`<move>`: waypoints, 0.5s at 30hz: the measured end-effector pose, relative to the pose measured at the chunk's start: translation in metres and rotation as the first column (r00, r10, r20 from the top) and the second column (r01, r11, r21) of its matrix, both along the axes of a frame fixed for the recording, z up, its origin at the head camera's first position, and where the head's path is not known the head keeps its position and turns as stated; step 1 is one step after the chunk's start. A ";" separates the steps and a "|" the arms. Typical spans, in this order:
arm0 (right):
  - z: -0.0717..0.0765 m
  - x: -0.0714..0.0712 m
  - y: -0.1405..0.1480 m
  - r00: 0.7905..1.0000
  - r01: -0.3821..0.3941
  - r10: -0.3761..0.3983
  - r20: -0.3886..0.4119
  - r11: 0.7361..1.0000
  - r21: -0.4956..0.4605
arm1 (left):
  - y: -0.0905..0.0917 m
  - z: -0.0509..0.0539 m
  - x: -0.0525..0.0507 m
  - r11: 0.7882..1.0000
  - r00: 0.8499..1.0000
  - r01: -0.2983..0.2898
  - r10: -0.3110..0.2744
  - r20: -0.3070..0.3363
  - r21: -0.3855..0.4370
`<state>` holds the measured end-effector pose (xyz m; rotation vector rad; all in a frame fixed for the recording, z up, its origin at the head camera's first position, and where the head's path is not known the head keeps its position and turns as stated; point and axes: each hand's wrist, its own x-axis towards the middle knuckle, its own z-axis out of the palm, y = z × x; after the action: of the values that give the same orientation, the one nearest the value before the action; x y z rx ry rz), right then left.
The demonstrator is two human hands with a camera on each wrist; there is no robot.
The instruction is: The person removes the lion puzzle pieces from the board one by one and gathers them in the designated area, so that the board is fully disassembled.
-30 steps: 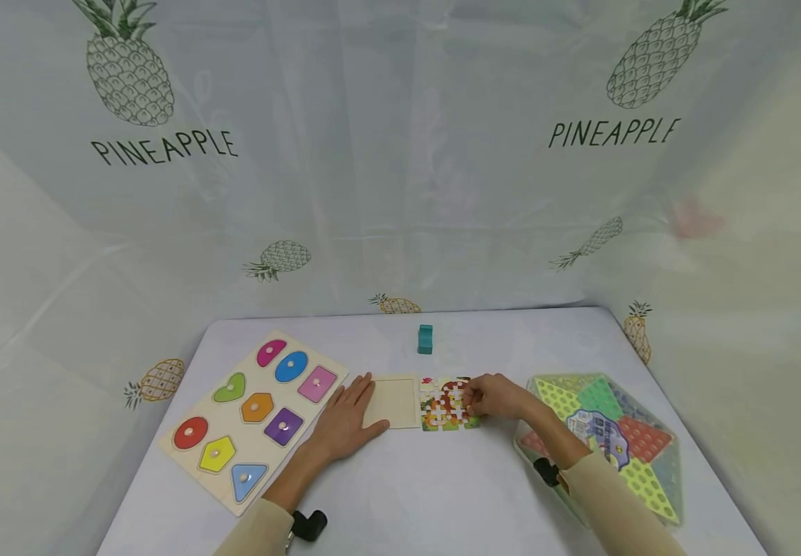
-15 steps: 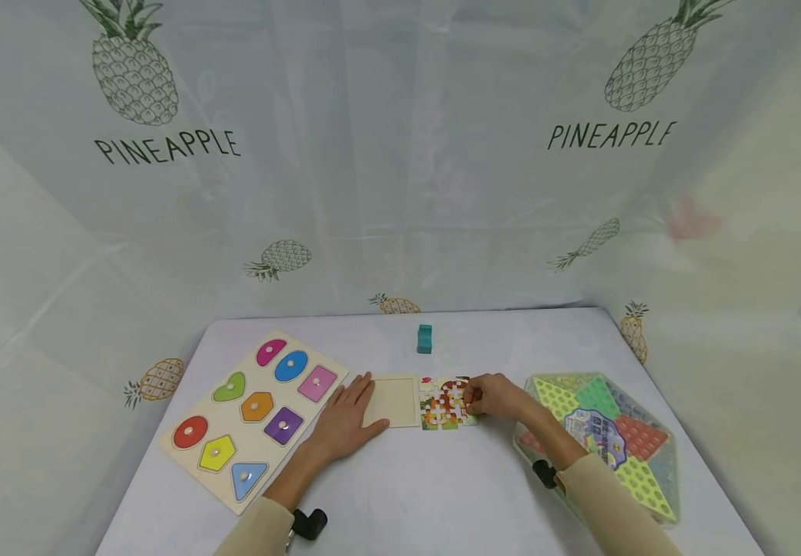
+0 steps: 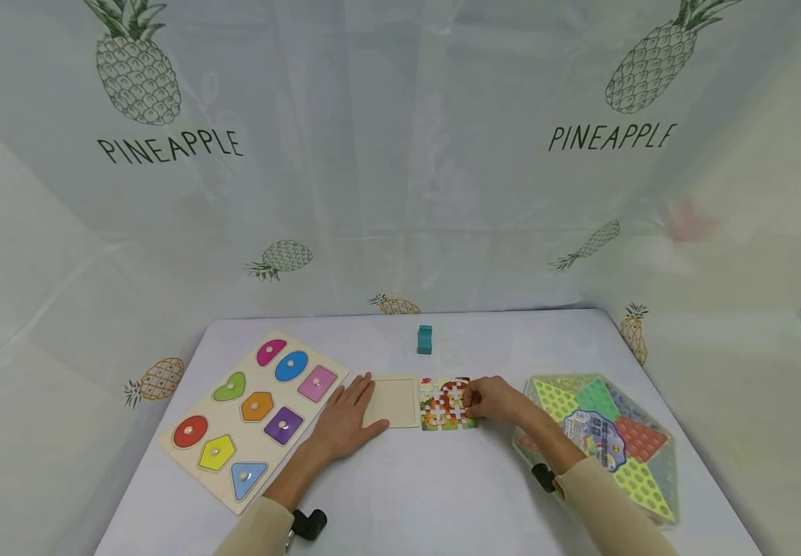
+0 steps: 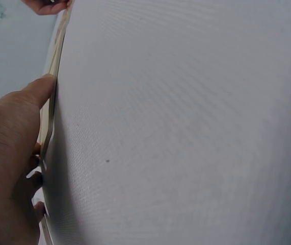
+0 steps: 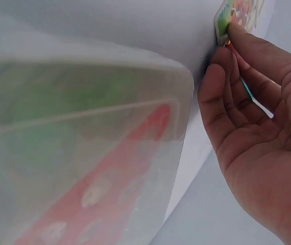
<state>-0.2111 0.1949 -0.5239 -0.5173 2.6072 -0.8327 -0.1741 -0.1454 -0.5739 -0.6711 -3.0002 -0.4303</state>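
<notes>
In the head view my left hand (image 3: 340,424) lies with fairly straight fingers over the left side of a shallow wooden puzzle frame (image 3: 396,401). The frame's visible inside is bare wood. Against its right edge lies a small picture jigsaw (image 3: 439,405) in red, green and white, with pale gaps between some pieces. My right hand (image 3: 496,399) pinches a piece at the jigsaw's right side. The right wrist view shows thumb and fingers on the green corner piece (image 5: 224,23), the other fingers curled. In the left wrist view the left thumb (image 4: 42,89) touches the frame's edge.
A wooden shape board (image 3: 254,422) with coloured knobbed shapes lies at the left. At the right, under my right forearm, is a clear-covered hexagonal game board (image 3: 639,440). A small teal block (image 3: 425,340) stands behind the jigsaw. A pineapple-print sheet (image 3: 400,193) hangs behind the table.
The jigsaw's right edge has shifted very slightly left, and my right hand and forearm with it. My left hand stays in place on the frame.
</notes>
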 end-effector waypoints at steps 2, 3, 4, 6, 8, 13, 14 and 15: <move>0.001 0.001 0.000 1.000 -0.003 0.003 -0.003 1.000 0.003 | 0.000 0.001 0.001 1.000 1.000 0.001 -0.001 -0.006 0.004; 0.001 0.001 0.000 1.000 -0.008 0.008 -0.007 1.000 0.006 | 0.000 0.001 0.001 1.000 1.000 0.001 -0.001 -0.011 0.007; 0.002 0.001 -0.001 1.000 -0.014 0.014 -0.011 1.000 0.010 | -0.001 0.001 0.001 1.000 1.000 0.001 -0.001 -0.012 0.010; 0.002 0.002 -0.001 1.000 -0.023 0.023 -0.017 1.000 0.020 | -0.001 0.002 0.002 1.000 1.000 0.001 -0.001 -0.012 0.015; 0.003 0.003 -0.001 0.999 -0.031 0.032 -0.025 0.999 0.028 | -0.001 0.003 0.003 1.000 1.000 0.000 0.000 -0.008 0.016; 0.003 0.003 0.000 0.999 -0.026 0.027 -0.029 0.999 0.028 | 0.000 0.003 0.003 1.000 1.000 -0.002 0.003 -0.016 0.023; 0.002 0.003 0.000 0.999 -0.025 0.026 -0.030 0.999 0.025 | 0.000 0.003 0.003 1.000 1.000 -0.002 0.002 -0.017 0.024; 0.002 0.002 0.000 0.999 -0.022 0.023 -0.025 0.999 0.024 | 0.000 0.003 0.003 1.000 1.000 -0.002 0.003 -0.018 0.021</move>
<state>-0.2088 0.1953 -0.5219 -0.5529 2.6262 -0.7920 -0.1708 -0.1453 -0.5711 -0.6661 -2.9748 -0.4516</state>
